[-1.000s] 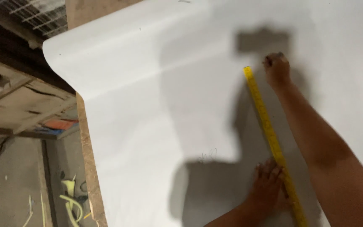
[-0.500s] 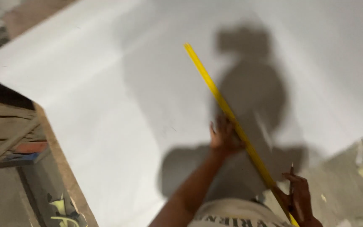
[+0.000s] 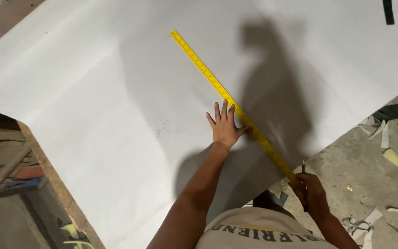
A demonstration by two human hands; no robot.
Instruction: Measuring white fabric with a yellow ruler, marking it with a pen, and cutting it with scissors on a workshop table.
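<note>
Head view: left hand (image 3: 224, 127) pressing yellow ruler (image 3: 229, 99); right hand (image 3: 310, 191) at its near end.

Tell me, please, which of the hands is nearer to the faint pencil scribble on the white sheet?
Left. The left hand lies flat just beside the pencil scribble; the right hand holds a pen at the yellow ruler's near end, farther off.

The light was moderate and came from behind and above me, so my own shadow (image 3: 272, 97) fell dark and soft-edged across the white sheet (image 3: 93, 92). The sheet was bright but not glaring. The picture was sharp in the middle, with the yellow ruler (image 3: 217, 85) crisp. The lower left corner sat dim, and the floor (image 3: 374, 157) looked greyish and slightly grainy.
</note>
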